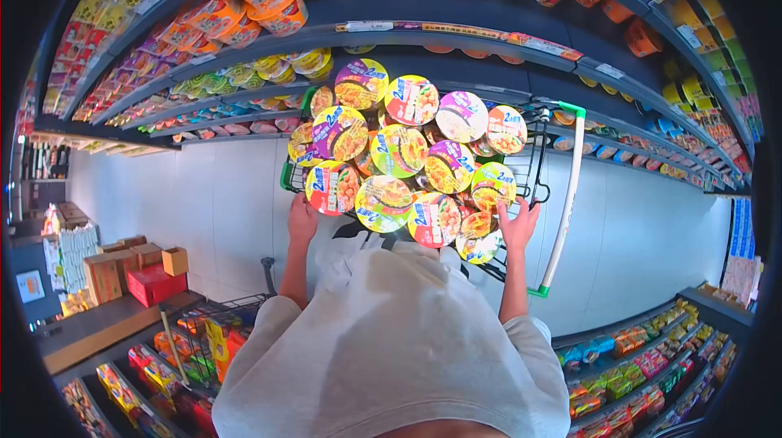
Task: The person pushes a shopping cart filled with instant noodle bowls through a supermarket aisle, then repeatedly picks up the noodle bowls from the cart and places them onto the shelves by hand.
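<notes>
A wire shopping cart stands in front of me, heaped with several instant noodle cups with red, purple, green and white lids. My left hand is closed at the cart's near left edge, beside a red-lidded noodle cup. At the near right edge, my right hand grips the rim, its thumb apart from the fingers and close to a green-lidded noodle cup. The heaped cups partly hide the rim and the fingertips.
The cart's pale handle with green ends is on the right. Shelves of noodle cups curve across the far side. Behind me are a second cart, cardboard boxes and low shelves of packets.
</notes>
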`<action>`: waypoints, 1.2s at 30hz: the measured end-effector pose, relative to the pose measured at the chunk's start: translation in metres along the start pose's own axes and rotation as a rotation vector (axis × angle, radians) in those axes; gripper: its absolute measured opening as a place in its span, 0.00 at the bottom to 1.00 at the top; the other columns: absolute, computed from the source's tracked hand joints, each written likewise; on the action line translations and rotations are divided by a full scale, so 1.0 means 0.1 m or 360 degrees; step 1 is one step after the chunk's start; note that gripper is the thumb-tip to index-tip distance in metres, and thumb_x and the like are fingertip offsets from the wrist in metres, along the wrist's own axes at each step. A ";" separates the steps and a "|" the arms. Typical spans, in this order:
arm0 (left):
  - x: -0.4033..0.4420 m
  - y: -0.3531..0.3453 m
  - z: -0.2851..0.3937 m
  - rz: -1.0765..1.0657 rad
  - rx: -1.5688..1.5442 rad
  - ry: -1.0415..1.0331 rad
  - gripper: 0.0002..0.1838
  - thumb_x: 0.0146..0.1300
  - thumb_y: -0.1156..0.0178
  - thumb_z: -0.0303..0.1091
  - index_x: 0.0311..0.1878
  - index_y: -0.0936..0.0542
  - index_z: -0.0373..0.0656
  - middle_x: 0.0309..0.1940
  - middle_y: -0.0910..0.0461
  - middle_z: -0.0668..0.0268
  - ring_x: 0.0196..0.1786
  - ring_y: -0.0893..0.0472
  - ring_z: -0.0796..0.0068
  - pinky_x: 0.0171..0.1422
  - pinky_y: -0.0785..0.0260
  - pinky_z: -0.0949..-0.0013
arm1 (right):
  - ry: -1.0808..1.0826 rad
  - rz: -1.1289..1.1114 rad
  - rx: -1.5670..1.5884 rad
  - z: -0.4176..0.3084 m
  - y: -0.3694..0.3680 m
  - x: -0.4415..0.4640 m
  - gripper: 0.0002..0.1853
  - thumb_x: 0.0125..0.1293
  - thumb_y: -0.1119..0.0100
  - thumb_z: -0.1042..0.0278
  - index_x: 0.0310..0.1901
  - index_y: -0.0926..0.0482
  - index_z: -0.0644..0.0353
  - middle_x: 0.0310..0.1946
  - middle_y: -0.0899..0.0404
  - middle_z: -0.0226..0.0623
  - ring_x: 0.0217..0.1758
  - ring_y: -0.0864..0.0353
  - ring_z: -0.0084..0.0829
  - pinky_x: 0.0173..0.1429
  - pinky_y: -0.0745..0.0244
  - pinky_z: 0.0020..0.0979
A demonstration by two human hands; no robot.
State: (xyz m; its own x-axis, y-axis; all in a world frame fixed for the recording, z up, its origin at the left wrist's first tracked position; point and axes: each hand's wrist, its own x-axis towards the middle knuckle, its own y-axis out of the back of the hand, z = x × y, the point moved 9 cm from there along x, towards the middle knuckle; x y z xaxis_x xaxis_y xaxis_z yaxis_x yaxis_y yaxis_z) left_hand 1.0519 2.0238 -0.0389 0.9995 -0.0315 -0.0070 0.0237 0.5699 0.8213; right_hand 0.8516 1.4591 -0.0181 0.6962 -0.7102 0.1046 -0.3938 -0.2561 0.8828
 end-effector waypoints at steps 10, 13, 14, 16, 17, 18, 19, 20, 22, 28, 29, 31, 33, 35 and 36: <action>0.82 0.14 0.39 -0.0086 -0.0321 -0.0177 0.13 0.73 0.50 0.37 0.47 0.21 0.39 0.40 0.16 0.52 0.42 0.16 0.52 0.46 0.26 0.57 | -0.0048 0.0298 0.0170 -1.18 -0.02 -0.47 0.21 0.57 0.28 0.62 0.48 0.22 0.63 0.64 0.37 0.67 0.68 0.35 0.61 0.69 0.38 0.51; 0.96 0.03 0.40 -0.0088 -0.0198 -0.0254 0.15 0.74 0.49 0.42 0.46 0.21 0.40 0.38 0.17 0.52 0.41 0.17 0.51 0.46 0.27 0.57 | 0.0030 0.0084 0.0428 -1.69 -0.28 -0.66 0.17 0.59 0.30 0.66 0.47 0.22 0.63 0.60 0.33 0.60 0.62 0.30 0.56 0.64 0.31 0.45; 0.97 0.01 0.40 -0.0074 -0.0264 -0.0238 0.18 0.75 0.50 0.45 0.46 0.21 0.40 0.34 0.18 0.54 0.38 0.17 0.53 0.45 0.27 0.58 | 0.0159 0.0080 0.0420 -1.81 -0.34 -0.74 0.15 0.60 0.31 0.67 0.46 0.23 0.63 0.57 0.30 0.57 0.61 0.28 0.54 0.62 0.30 0.44; 1.06 -0.16 0.23 -0.0204 -0.0498 -0.0078 0.18 0.75 0.51 0.46 0.45 0.21 0.40 0.32 0.19 0.56 0.36 0.18 0.58 0.44 0.28 0.59 | 0.0272 -0.0031 0.0554 -2.10 -0.46 -0.84 0.12 0.61 0.33 0.69 0.44 0.23 0.63 0.51 0.25 0.50 0.55 0.24 0.48 0.56 0.26 0.40; 1.13 -0.23 0.18 -0.0252 -0.0612 -0.0006 0.19 0.76 0.51 0.47 0.44 0.21 0.40 0.30 0.19 0.57 0.35 0.18 0.60 0.44 0.28 0.60 | 0.0256 -0.0137 0.0695 -2.23 -0.48 -0.88 0.11 0.62 0.34 0.70 0.43 0.23 0.63 0.48 0.23 0.47 0.52 0.21 0.45 0.53 0.25 0.38; 1.14 -0.33 0.17 -0.0323 -0.0671 0.0039 0.20 0.77 0.52 0.47 0.46 0.23 0.38 0.31 0.20 0.59 0.36 0.20 0.67 0.44 0.29 0.62 | 0.0122 -0.0210 0.0868 -2.31 -0.56 -0.94 0.09 0.63 0.35 0.70 0.42 0.22 0.62 0.41 0.19 0.43 0.42 0.17 0.38 0.46 0.23 0.34; 1.12 -0.37 0.17 -0.0279 -0.0726 0.0027 0.20 0.77 0.53 0.47 0.46 0.24 0.37 0.32 0.20 0.58 0.37 0.20 0.67 0.45 0.29 0.63 | 0.0075 -0.0324 0.0870 -2.36 -0.66 -0.98 0.08 0.63 0.35 0.70 0.41 0.22 0.62 0.39 0.18 0.42 0.39 0.17 0.36 0.44 0.23 0.34; 1.10 -0.41 0.19 -0.0235 -0.0779 0.0011 0.20 0.77 0.53 0.47 0.47 0.25 0.37 0.33 0.20 0.58 0.38 0.20 0.67 0.45 0.29 0.63 | 0.0026 -0.0435 0.0874 -2.42 -0.76 -1.02 0.08 0.63 0.35 0.70 0.41 0.21 0.62 0.37 0.18 0.41 0.36 0.17 0.35 0.42 0.23 0.33; 1.13 -0.46 0.15 -0.0341 -0.0873 0.0139 0.21 0.78 0.56 0.48 0.50 0.29 0.35 0.37 0.21 0.57 0.40 0.20 0.65 0.46 0.29 0.64 | 0.0089 -0.0500 0.0899 -2.61 -0.82 -1.01 0.08 0.64 0.35 0.68 0.41 0.19 0.61 0.27 0.18 0.37 0.30 0.17 0.31 0.37 0.23 0.31; 1.15 -0.44 0.28 -0.0366 -0.1030 0.0235 0.25 0.79 0.61 0.51 0.51 0.30 0.35 0.36 0.21 0.57 0.38 0.21 0.63 0.46 0.30 0.61 | 0.0191 -0.1069 0.0811 -2.93 -1.16 -1.03 0.11 0.66 0.36 0.64 0.43 0.19 0.61 0.27 0.20 0.31 0.27 0.22 0.22 0.34 0.26 0.26; 1.18 -0.48 0.28 -0.0364 -0.1040 0.0211 0.25 0.79 0.61 0.51 0.51 0.30 0.34 0.36 0.21 0.57 0.38 0.21 0.62 0.46 0.30 0.60 | 0.0236 -0.1163 0.0761 -2.96 -1.24 -1.04 0.11 0.66 0.36 0.63 0.43 0.19 0.61 0.27 0.20 0.31 0.27 0.22 0.22 0.33 0.26 0.26; 1.20 -0.58 0.33 -0.0541 -0.0917 0.0268 0.28 0.77 0.57 0.55 0.51 0.29 0.33 0.41 0.20 0.53 0.44 0.19 0.59 0.50 0.30 0.59 | 0.0257 -0.1079 0.0675 -2.96 -1.33 -0.99 0.12 0.65 0.36 0.59 0.40 0.20 0.60 0.25 0.20 0.30 0.25 0.22 0.23 0.32 0.27 0.29; 1.20 -0.69 0.42 -0.0780 -0.0762 0.0199 0.30 0.75 0.54 0.57 0.50 0.29 0.32 0.43 0.19 0.50 0.47 0.19 0.56 0.53 0.30 0.59 | 0.0228 -0.1090 0.0560 -2.93 -1.43 -0.95 0.13 0.65 0.36 0.57 0.38 0.20 0.59 0.24 0.20 0.31 0.25 0.21 0.25 0.32 0.27 0.30; 1.22 -0.87 0.32 -0.0797 -0.0822 0.0219 0.34 0.71 0.50 0.60 0.54 0.29 0.30 0.46 0.18 0.47 0.52 0.19 0.50 0.58 0.31 0.57 | 0.0219 -0.1014 0.0513 -2.90 -1.41 -0.91 0.13 0.65 0.37 0.56 0.34 0.20 0.59 0.21 0.21 0.33 0.24 0.21 0.28 0.32 0.27 0.31; 1.24 -0.87 0.35 -0.0788 -0.0864 0.0193 0.34 0.71 0.49 0.60 0.55 0.29 0.30 0.46 0.18 0.47 0.52 0.19 0.49 0.58 0.31 0.56 | 0.0223 -0.0994 0.0479 -2.92 -1.41 -0.90 0.14 0.65 0.37 0.55 0.34 0.20 0.59 0.21 0.21 0.33 0.23 0.21 0.29 0.32 0.27 0.32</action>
State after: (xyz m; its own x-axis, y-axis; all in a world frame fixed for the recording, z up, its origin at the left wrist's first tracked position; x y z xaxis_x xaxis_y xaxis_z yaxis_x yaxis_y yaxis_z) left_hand 1.1725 1.9417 -0.0915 0.8636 -0.3169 -0.3921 0.4480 0.8391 0.3087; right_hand 1.0197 1.7506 -0.0179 0.9088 -0.2851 -0.3046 -0.0299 -0.7727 0.6341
